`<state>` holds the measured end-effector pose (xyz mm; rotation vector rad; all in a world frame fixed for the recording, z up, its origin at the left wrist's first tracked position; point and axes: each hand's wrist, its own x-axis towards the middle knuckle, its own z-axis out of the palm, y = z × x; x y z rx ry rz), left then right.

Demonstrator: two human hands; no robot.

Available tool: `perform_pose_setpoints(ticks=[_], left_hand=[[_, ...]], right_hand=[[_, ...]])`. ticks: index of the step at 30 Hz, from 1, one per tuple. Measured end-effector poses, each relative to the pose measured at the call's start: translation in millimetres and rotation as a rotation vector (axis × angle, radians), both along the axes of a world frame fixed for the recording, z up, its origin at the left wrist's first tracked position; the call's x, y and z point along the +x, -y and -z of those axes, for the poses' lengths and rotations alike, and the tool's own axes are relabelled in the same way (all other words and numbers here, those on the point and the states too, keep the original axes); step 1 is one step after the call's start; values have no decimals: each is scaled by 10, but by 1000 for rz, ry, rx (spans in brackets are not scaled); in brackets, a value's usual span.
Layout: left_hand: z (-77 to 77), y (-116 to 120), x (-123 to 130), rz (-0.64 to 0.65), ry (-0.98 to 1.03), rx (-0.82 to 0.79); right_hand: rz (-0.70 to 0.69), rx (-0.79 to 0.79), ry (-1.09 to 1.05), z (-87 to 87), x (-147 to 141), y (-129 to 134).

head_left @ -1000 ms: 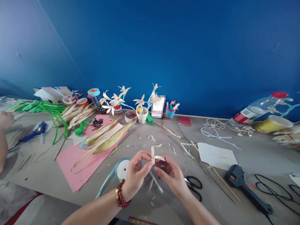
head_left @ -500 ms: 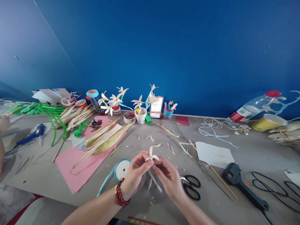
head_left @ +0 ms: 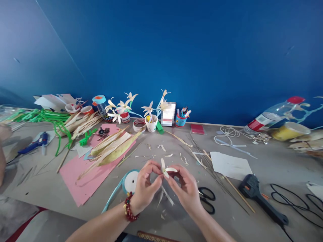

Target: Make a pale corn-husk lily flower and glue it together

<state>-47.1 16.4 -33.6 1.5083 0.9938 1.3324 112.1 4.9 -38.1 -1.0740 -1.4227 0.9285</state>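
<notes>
Between both hands, over the middle of the table, is a small cream-white flower (head_left: 164, 168) with narrow curved petals, apparently of dried husk. My left hand (head_left: 146, 183) pinches its left side near the centre. Fingertips of my right hand (head_left: 185, 190) close on it from the right. The fingers hide the flower's underside. Loose pale strips (head_left: 167, 196) lie on the table below the hands. A roll of light blue ribbon (head_left: 131, 181) rests beside my left wrist. Black-handled scissors (head_left: 208, 199) lie just right of my right hand, partly covered by it.
Dried husks (head_left: 113, 149) lie on pink paper (head_left: 75, 178) at left. A black glue gun (head_left: 262, 198), white paper (head_left: 230, 165) and thin wires (head_left: 219, 181) are at right. Finished flowers (head_left: 123, 106) stand at the back near a pen cup (head_left: 181, 121). Another person's arm shows at far left.
The flower has turned a little between my fingers, and its petals point differently. My right hand has shifted slightly right, its fingers more spread around the flower.
</notes>
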Motion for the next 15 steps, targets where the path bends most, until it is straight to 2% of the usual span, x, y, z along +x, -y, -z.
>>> perform_pose_setpoints(ticks=[4,8,11,15], left_hand=[[-37,29,16,-54,-157,100],[-39,32,35,-51,-173,139],[-31,13,35,20,-86,60],[-24,-13,35,191,138,-149]], right_hand=[[5,-7,-12,28,-21,14],[8,11,-41,16,-24,27],[-21,2,-113,-2,-21,14],[-96,-21,-231,-48,2,-38]])
